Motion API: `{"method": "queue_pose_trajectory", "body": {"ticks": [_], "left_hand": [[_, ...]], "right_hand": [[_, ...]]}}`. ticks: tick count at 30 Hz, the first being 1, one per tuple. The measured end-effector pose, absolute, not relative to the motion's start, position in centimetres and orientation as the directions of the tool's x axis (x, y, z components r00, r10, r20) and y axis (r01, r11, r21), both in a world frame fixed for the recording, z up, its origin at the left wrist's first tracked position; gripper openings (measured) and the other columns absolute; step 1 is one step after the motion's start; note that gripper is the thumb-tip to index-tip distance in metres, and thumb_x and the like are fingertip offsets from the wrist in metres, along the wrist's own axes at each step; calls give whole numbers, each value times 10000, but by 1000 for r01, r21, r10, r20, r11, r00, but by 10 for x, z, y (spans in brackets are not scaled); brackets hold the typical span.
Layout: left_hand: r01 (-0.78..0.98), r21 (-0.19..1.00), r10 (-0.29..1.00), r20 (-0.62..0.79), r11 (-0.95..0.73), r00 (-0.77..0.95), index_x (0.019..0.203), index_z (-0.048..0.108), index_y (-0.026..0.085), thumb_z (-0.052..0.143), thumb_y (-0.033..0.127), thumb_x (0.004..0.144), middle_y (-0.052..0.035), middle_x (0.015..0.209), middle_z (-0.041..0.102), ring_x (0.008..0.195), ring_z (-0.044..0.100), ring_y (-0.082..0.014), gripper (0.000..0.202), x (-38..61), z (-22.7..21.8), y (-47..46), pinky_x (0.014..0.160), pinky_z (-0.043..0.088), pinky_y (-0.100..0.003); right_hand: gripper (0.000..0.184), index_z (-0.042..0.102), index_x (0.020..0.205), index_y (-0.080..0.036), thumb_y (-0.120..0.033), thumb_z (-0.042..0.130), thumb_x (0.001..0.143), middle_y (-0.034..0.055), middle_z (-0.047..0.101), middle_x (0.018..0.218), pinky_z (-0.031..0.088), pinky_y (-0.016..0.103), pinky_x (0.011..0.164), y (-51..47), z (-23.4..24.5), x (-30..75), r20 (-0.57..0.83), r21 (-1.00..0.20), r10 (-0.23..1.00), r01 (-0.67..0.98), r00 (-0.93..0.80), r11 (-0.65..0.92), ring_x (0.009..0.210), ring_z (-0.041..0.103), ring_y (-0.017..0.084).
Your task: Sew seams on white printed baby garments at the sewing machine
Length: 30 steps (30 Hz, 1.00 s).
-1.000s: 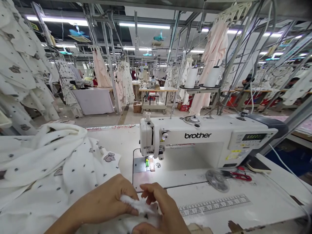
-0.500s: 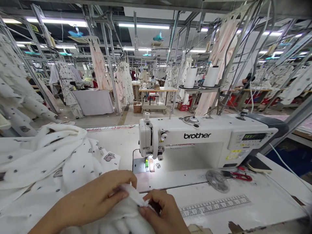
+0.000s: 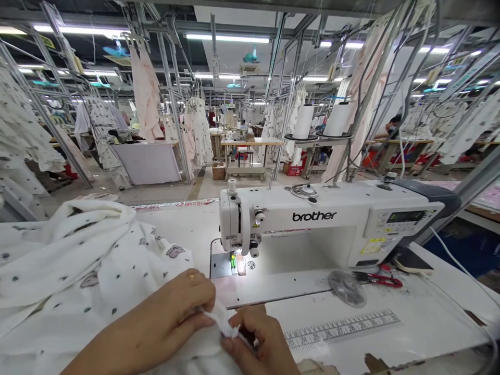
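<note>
White fabric (image 3: 219, 315) with small dark prints is stretched between my two hands in front of the sewing machine. My left hand (image 3: 172, 312) is closed, pinching the fabric's edge between thumb and fingers. Close beside it, my right hand (image 3: 260, 336) grips the same edge, with fingers curled and thumb pressed on it. A large heap of the printed white cloth (image 3: 105, 260) lies at the left and runs under my left forearm. Behind my hands stands the white Brother sewing machine (image 3: 281, 213), its needle area lit and a green piece (image 3: 233, 260) by the presser foot.
On the table to the right lie red-handled thread snips (image 3: 378, 279), a clear round bobbin-like disc (image 3: 347, 288) and a printed ruler strip (image 3: 344, 329). A dark pad (image 3: 412, 260) sits by the machine's base. Two white thread cones (image 3: 303, 122) stand behind. Garments hang around.
My left hand has shifted slightly right and its fingers have curled in more, nearer my right hand. The fabric between them has turned a little. The view has shifted slightly.
</note>
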State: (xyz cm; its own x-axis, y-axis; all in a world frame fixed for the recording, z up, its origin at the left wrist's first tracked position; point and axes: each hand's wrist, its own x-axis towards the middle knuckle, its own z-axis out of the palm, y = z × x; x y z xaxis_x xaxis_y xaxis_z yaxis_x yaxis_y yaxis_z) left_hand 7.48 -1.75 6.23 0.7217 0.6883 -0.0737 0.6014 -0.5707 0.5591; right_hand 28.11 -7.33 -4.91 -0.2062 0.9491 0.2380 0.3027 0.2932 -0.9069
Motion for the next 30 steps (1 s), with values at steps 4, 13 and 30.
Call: {"method": "queue_pose_trajectory", "body": {"ticks": [4,13,30], "left_hand": [[624,634,765,-79,-456,639,855,491,227,425,299,968,22,846,602,790,545,-170,150,86,56,-18,729,412,-264],[625,706,786,-158,-333,598,1043,678,332,705,445,799,51,1057,674,1044,561,-235,271,100,37,-6,893,401,-283],[672,738,755,-407,-60,515,947,700,222,782,413,633,-29,1085,601,1071,544,-284,376,94,11,5,950,407,-338]], "right_hand": [[276,694,901,-175,-443,635,865,49,648,819,422,266,653,-75,-50,280,243,-946,964,193,-108,260,756,566,195],[426,687,856,-155,-575,675,784,-7,522,651,366,254,605,-76,-65,277,74,-997,997,20,-2,74,618,463,149],[379,454,869,-196,-539,614,879,-72,395,622,239,193,499,-75,-46,291,52,-994,950,-106,-307,20,534,324,84]]}}
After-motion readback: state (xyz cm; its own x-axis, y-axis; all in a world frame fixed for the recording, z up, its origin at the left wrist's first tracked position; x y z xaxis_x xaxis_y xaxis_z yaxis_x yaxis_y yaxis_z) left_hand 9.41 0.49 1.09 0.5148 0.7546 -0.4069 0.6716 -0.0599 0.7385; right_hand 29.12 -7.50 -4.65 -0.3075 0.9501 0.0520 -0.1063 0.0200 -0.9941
